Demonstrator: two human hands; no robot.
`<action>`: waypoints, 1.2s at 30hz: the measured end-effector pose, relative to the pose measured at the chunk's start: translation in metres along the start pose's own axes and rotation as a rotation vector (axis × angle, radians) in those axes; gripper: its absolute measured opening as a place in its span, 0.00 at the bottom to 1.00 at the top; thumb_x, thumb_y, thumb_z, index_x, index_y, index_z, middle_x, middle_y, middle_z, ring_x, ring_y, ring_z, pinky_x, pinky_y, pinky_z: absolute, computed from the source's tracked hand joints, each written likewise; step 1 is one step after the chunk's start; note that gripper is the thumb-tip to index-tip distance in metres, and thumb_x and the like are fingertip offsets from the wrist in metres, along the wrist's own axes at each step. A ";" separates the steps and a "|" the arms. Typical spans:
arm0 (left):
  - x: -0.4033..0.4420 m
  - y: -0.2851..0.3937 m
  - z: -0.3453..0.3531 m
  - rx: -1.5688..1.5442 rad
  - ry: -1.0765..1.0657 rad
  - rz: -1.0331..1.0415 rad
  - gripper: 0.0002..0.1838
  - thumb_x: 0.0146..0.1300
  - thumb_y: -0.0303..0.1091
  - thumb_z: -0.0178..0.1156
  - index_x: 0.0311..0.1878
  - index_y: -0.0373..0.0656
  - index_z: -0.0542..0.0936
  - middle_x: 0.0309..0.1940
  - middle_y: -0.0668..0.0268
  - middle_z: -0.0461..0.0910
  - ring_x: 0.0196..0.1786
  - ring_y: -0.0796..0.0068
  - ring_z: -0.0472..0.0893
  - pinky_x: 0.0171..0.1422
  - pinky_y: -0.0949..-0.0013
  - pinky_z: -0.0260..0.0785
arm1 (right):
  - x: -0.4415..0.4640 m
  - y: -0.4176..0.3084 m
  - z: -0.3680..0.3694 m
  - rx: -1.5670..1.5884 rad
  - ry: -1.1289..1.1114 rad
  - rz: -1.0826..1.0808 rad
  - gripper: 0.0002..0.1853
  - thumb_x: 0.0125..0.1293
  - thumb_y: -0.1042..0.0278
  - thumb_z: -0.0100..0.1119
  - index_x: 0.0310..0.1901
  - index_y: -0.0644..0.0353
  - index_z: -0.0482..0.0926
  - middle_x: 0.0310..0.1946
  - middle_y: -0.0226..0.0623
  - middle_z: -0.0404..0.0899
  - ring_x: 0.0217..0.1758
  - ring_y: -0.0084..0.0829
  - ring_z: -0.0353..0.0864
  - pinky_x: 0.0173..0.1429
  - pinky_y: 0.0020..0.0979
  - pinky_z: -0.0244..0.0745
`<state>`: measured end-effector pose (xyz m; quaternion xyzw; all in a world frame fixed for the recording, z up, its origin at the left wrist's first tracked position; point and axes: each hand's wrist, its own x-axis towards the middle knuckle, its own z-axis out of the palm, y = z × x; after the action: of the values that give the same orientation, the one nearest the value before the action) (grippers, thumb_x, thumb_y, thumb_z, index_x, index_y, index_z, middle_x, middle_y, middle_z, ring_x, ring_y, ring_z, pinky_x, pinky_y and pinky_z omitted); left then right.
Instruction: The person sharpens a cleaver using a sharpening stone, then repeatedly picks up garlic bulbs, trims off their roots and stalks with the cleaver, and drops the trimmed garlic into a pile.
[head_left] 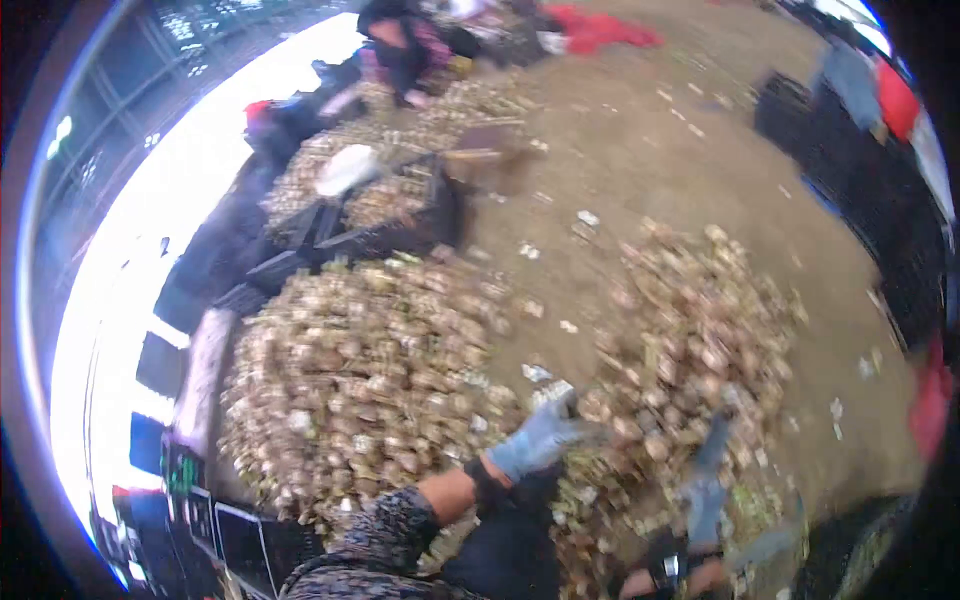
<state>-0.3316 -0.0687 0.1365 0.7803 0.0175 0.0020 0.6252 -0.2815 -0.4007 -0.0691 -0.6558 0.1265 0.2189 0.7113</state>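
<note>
Heaped on the floor (600, 150), just ahead of the left grip (535, 440) and right grip (705, 500): pale bulbs (700, 350). Also gathered in a larger heap (360, 370), left of and beyond the left grip. Probably light and firm, with dry skin apt to slip or flake; likely to bruise under hard squeezing. Best held around the round middle. At left, thumb apart from fingers; cannot tell whether holding anything. At right, too blurred to tell. Farther off, beyond the larger heap: a black crate (435, 215), loaded with similar bulbs. Far to the right of both: dark crates (850, 180), contents unclear.
</note>
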 end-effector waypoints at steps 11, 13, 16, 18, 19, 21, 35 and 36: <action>0.017 -0.013 -0.284 0.584 0.491 0.016 0.07 0.63 0.36 0.55 0.33 0.43 0.74 0.34 0.64 0.78 0.33 0.74 0.78 0.41 0.70 0.75 | 0.001 -0.058 0.054 -0.197 -0.013 0.059 0.14 0.57 0.77 0.57 0.46 0.66 0.73 0.37 0.35 0.78 0.30 0.24 0.76 0.32 0.24 0.73; 0.057 0.026 -0.338 0.040 0.865 -0.063 0.07 0.63 0.37 0.54 0.37 0.44 0.75 0.35 0.64 0.78 0.34 0.70 0.79 0.39 0.67 0.75 | 0.001 -0.062 0.057 -0.210 -0.010 0.062 0.15 0.57 0.76 0.56 0.47 0.67 0.73 0.37 0.36 0.78 0.30 0.24 0.76 0.32 0.24 0.73; 0.082 0.005 -0.358 -0.454 1.167 -0.243 0.09 0.66 0.37 0.52 0.43 0.44 0.75 0.37 0.64 0.79 0.37 0.65 0.80 0.38 0.62 0.75 | 0.000 -0.067 0.055 -0.211 0.005 0.057 0.16 0.59 0.75 0.56 0.49 0.68 0.72 0.38 0.37 0.78 0.30 0.24 0.76 0.32 0.24 0.73; 0.092 -0.022 -0.333 1.256 0.543 -0.499 0.11 0.68 0.34 0.48 0.49 0.43 0.72 0.42 0.64 0.79 0.39 0.65 0.80 0.38 0.61 0.76 | -0.004 -0.067 0.047 -0.203 0.014 0.040 0.16 0.59 0.74 0.55 0.50 0.68 0.71 0.38 0.37 0.78 0.30 0.24 0.76 0.31 0.24 0.73; 0.095 -0.100 -0.319 0.560 0.615 -0.260 0.11 0.67 0.33 0.49 0.51 0.44 0.72 0.43 0.63 0.79 0.40 0.65 0.80 0.38 0.62 0.76 | -0.007 -0.066 0.040 -0.196 0.016 0.032 0.17 0.60 0.74 0.55 0.50 0.68 0.71 0.38 0.38 0.78 0.30 0.24 0.77 0.31 0.24 0.73; 0.096 -0.080 -0.204 -0.380 0.543 -0.476 0.15 0.66 0.29 0.50 0.56 0.45 0.70 0.47 0.64 0.78 0.43 0.65 0.80 0.41 0.63 0.75 | -0.021 -0.071 0.026 -0.172 0.027 0.006 0.18 0.60 0.73 0.55 0.51 0.69 0.70 0.38 0.38 0.78 0.30 0.24 0.77 0.31 0.24 0.73; 0.030 -0.090 0.102 0.602 -0.408 -0.271 0.22 0.56 0.37 0.58 0.54 0.44 0.71 0.44 0.52 0.74 0.47 0.51 0.75 0.51 0.58 0.69 | -0.042 -0.099 0.047 0.256 0.193 0.004 0.15 0.51 0.80 0.61 0.43 0.68 0.75 0.34 0.35 0.79 0.33 0.24 0.78 0.38 0.22 0.74; 0.030 -0.088 0.108 0.423 -0.239 -0.627 0.21 0.55 0.36 0.60 0.53 0.43 0.71 0.44 0.52 0.73 0.48 0.53 0.75 0.52 0.60 0.68 | -0.046 -0.096 0.047 0.206 0.233 -0.015 0.15 0.51 0.80 0.62 0.42 0.68 0.75 0.34 0.34 0.79 0.33 0.23 0.78 0.38 0.22 0.74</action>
<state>-0.3009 -0.1538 0.0270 0.8433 0.1819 -0.2836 0.4187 -0.2810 -0.3658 0.0423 -0.6013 0.2251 0.1220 0.7569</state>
